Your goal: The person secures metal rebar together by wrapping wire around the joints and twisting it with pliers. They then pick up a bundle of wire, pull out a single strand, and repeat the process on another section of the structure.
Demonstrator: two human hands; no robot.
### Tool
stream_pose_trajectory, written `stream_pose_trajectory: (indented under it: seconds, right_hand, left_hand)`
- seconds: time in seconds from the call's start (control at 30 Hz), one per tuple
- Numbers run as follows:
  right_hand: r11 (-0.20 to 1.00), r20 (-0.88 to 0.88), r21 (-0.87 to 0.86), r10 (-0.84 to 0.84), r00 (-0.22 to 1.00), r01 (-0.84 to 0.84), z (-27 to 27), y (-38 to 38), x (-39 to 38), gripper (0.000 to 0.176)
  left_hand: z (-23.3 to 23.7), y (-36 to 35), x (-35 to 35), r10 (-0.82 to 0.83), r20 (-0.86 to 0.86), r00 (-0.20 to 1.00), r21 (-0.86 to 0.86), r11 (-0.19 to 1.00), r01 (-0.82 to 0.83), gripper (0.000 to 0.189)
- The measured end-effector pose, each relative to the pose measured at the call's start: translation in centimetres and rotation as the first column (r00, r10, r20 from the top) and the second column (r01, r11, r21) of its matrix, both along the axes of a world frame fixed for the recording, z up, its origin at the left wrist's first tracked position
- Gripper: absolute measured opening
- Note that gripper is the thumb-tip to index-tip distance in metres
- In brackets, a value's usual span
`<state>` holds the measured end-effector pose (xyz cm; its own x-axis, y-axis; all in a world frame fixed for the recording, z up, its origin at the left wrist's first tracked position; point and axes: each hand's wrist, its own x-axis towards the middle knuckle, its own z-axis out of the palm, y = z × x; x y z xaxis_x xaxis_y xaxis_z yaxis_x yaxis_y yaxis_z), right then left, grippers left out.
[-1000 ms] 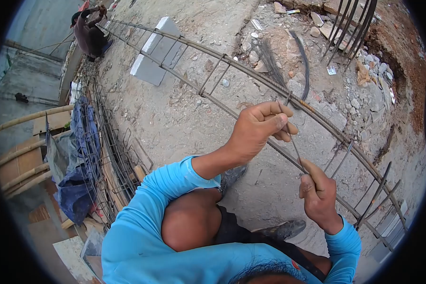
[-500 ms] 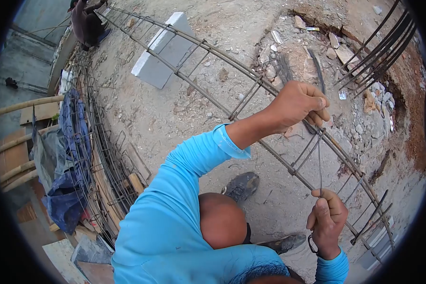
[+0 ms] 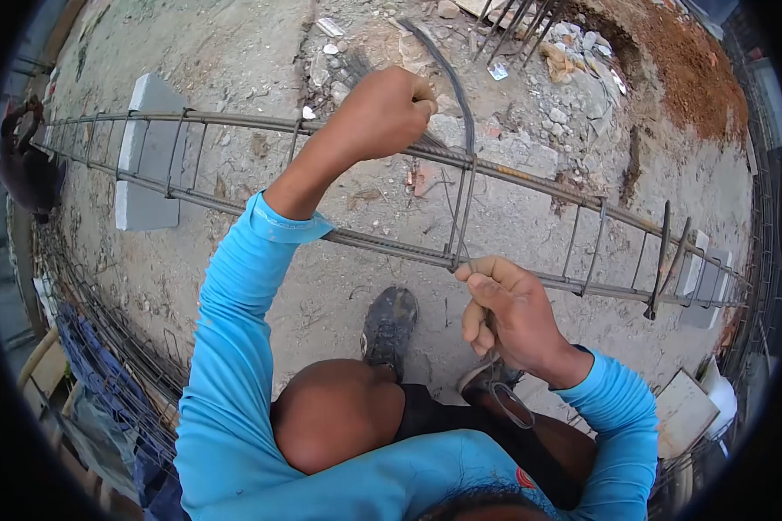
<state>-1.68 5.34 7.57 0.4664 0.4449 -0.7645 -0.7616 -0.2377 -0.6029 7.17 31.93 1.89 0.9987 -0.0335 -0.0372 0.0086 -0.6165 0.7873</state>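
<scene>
My left hand (image 3: 382,115) is closed, just above the upper bars of a long steel rebar frame (image 3: 530,178); whatever its fingers may hold is hidden. Lower right, my right hand (image 3: 517,317) has thumb and forefinger pinched together at the lower bar, beside a pair of cross ties (image 3: 462,213). What is between those fingertips is too small to make out. Below this hand, near the wrist, shows a thin dark loop (image 3: 511,406). The frame runs across the view above my knee and shoes.
A pale block (image 3: 152,156) stands under the frame at the left, another (image 3: 708,282) at the right. A person (image 3: 28,165) crouches at the far left end. Dark rods (image 3: 521,30) rise from rubble at the top. Blue tarp (image 3: 91,356) lies lower left.
The view has turned, so the frame now lies more nearly level. My right hand has come up to the lower bar. The thin wire seen earlier between my hands no longer shows clearly.
</scene>
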Motion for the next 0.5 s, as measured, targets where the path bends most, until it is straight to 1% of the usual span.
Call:
stream_pose_trajectory:
  seconds: [0.07, 0.1, 0.17, 0.2, 0.27, 0.3, 0.33, 0.37, 0.4, 0.43, 0.5]
  right_hand:
    - [0.998, 0.010, 0.038, 0.052, 0.999, -0.053, -0.5, 0.3, 0.6, 0.028]
    - [0.998, 0.014, 0.028, 0.048, 0.999, -0.048, -0.7, 0.4, 0.8, 0.028]
    - [0.998, 0.084, 0.059, 0.010, 0.996, -0.015, -1.2, 0.8, 0.9, 0.029]
    - [0.998, 0.081, 0.060, 0.012, 0.997, -0.017, -1.7, 0.8, 0.8, 0.029]
    - [0.994, 0.133, 0.084, -0.083, 0.988, 0.073, -2.5, 0.9, 0.5, 0.033]
    - [0.992, 0.133, 0.091, -0.094, 0.987, 0.082, -2.5, 1.2, 0.3, 0.033]
    - [0.991, 0.139, 0.095, -0.111, 0.984, 0.098, -2.5, 1.5, 0.2, 0.032]
    - [0.989, 0.148, 0.098, -0.127, 0.981, 0.113, -2.4, 1.8, 0.1, 0.030]
    - [0.988, 0.152, 0.102, -0.133, 0.979, 0.119, -2.6, 1.9, 0.2, 0.030]
    - [0.984, 0.166, 0.121, -0.148, 0.975, 0.128, -2.8, 2.0, 0.3, 0.031]
    - [0.979, 0.179, 0.147, -0.166, 0.970, 0.140, -2.8, 2.0, 0.6, 0.032]
  left_hand:
    - [-0.7, -0.4, 0.8, -0.031, -0.079, 0.996, 0.174, 0.984, 0.044, 0.023]
    - [-0.6, -1.0, 1.0, -0.036, -0.074, 0.997, 0.165, 0.985, 0.048, 0.023]
    - [-0.2, -1.8, 1.0, -0.110, -0.222, 0.969, 0.270, 0.948, 0.170, 0.020]
    - [-0.3, -2.1, 1.2, -0.108, -0.225, 0.968, 0.271, 0.948, 0.168, 0.020]
    - [-0.3, -2.4, 2.2, -0.118, -0.327, 0.938, 0.306, 0.925, 0.224, 0.019]
    - [-0.4, -2.4, 2.6, -0.125, -0.327, 0.937, 0.313, 0.921, 0.232, 0.019]
    - [-0.7, -2.3, 3.1, -0.176, -0.412, 0.894, 0.141, 0.957, 0.254, 0.019]
    - [-1.0, -2.3, 3.7, -0.238, -0.483, 0.842, -0.036, 0.967, 0.253, 0.019]
    - [-1.1, -2.4, 4.2, -0.275, -0.511, 0.814, -0.097, 0.960, 0.263, 0.019]
    - [-1.2, -2.5, 4.4, -0.276, -0.509, 0.815, -0.092, 0.959, 0.267, 0.019]
    - [-1.3, -2.8, 4.4, -0.215, -0.540, 0.814, -0.207, 0.971, 0.119, 0.017]
